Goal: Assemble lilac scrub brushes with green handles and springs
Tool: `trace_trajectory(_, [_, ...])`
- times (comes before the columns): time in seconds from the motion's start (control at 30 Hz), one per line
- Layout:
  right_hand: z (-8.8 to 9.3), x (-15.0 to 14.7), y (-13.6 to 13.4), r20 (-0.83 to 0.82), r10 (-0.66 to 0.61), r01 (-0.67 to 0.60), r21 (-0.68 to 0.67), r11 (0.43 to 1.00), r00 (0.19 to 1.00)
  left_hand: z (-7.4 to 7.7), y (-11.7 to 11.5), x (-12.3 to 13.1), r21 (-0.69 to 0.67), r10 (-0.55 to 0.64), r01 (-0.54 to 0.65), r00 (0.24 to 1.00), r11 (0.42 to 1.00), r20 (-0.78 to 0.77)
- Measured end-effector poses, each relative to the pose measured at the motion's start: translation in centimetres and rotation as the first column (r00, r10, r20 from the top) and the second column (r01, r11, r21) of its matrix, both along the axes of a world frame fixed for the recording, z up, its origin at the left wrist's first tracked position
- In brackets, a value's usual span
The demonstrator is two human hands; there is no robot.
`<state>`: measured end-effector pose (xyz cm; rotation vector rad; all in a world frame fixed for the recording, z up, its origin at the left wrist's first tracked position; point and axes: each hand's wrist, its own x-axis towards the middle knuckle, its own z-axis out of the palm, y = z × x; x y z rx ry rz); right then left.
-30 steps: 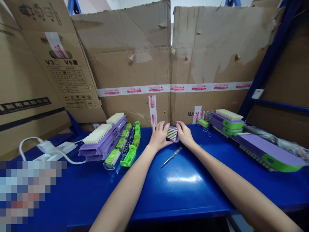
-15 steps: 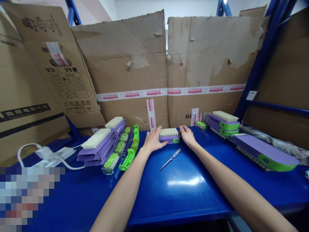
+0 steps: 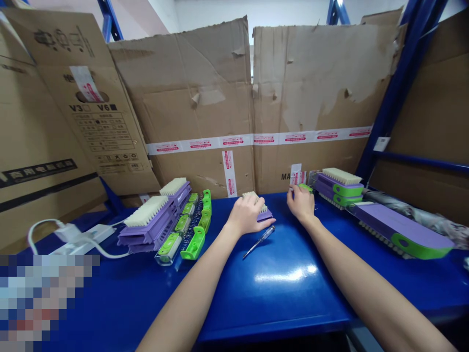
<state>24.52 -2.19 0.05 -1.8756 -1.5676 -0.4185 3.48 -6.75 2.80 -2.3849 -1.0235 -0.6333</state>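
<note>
A purple scrub brush with cream bristles (image 3: 263, 214) lies bristles up near the back of the blue table. My left hand (image 3: 246, 214) is wrapped over it, the thumb along its near side, and hides much of it. My right hand (image 3: 302, 203) is to the right, fingers curled, beside a small green-topped block (image 3: 305, 187) and partly in front of it. What those fingers hold, if anything, is hidden. A screwdriver with a clear handle (image 3: 264, 236) lies just in front of the brush.
At left stand purple brush bodies (image 3: 146, 217), green-topped blocks (image 3: 169, 247), springs (image 3: 192, 222) and green end pieces (image 3: 194, 243). A white power strip (image 3: 86, 237) lies beyond them. Purple-green brushes (image 3: 339, 188) are stacked at right, by a larger one (image 3: 399, 227). Cardboard (image 3: 198, 107) walls the back.
My left hand has shifted right, farther over the brush, which is now turned at an angle. My right hand has left the brush's right end and moved right to the small green-topped block.
</note>
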Motion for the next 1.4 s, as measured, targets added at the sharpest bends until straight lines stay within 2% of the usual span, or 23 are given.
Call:
trace_trajectory(0.07, [0.0,0.2,-0.2,0.048,-0.079,0.079,0.001,0.997,0.996,-0.4,0.2,0.2,0.019,-0.030,0.031,0.997,0.999,-0.076])
trace_trajectory(0.13, [-0.1,0.4,-0.3,0.084,-0.140,0.141,-0.007,0.990,0.987,-0.7,0.6,0.1,0.017,-0.008,0.010,0.996,1.000,-0.086])
trace_trajectory(0.43, [-0.4,0.8,-0.7,0.098,-0.238,0.249,-0.130,0.960,0.966,-1.7,2.6,-2.0,-0.054,0.144,-0.143,0.989,0.988,0.019])
trace_trajectory(0.6, [-0.3,1.0,-0.4,0.081,-0.222,0.236,-0.281,0.930,0.972,-2.5,3.5,-3.5,-0.083,0.314,-0.307,0.945,0.948,0.088])
trace_trajectory(0.73, [-0.2,0.8,-0.3,0.112,-0.099,0.130,-0.312,0.941,0.989,-2.9,3.8,-4.1,-0.103,0.366,-0.355,0.922,0.929,0.126])
trace_trajectory(0.83, [-0.1,0.3,-0.5,0.139,-0.044,0.081,-0.277,0.957,0.989,-2.8,3.7,-4.0,-0.080,0.352,-0.344,0.927,0.936,0.129])
trace_trajectory(0.9, [0.0,0.0,-0.7,0.133,-0.094,0.125,-0.252,0.959,0.987,-2.6,3.5,-3.7,-0.053,0.329,-0.325,0.936,0.944,0.128])
trace_trajectory(1.0, [0.0,0.2,-0.6,0.089,-0.133,0.154,-0.318,0.936,0.987,-2.2,3.2,-3.2,-0.008,0.279,-0.280,0.953,0.960,0.118])
trace_trajectory(1.03, [0.0,0.3,-0.6,0.079,-0.095,0.117,-0.347,0.931,0.992,-2.0,3.1,-3.0,0.007,0.260,-0.262,0.959,0.965,0.109])
trace_trajectory(1.1, [0.1,0.6,-0.5,0.067,0.061,-0.032,-0.370,0.928,0.996,-1.9,2.9,-2.5,0.036,0.221,-0.225,0.972,0.974,0.085])
trace_trajectory(1.17, [0.3,0.7,-0.4,0.052,0.231,-0.201,-0.334,0.921,0.972,-1.9,2.6,-2.2,0.060,0.180,-0.184,0.982,0.981,0.058])
trace_trajectory(1.23, [0.4,0.5,-0.3,0.040,0.314,-0.293,-0.257,0.921,0.949,-1.9,2.4,-1.8,0.074,0.141,-0.143,0.989,0.987,0.036])
trace_trajectory(1.3, [0.4,0.3,-0.2,0.059,0.312,-0.296,-0.186,0.937,0.948,-2.0,2.2,-1.4,0.078,0.104,-0.105,0.994,0.991,0.018])
trace_trajectory(1.4, [0.2,0.4,-0.1,0.132,0.216,-0.197,-0.141,0.970,0.967,-2.1,1.9,-0.9,0.072,0.057,-0.056,0.998,0.996,-0.022])
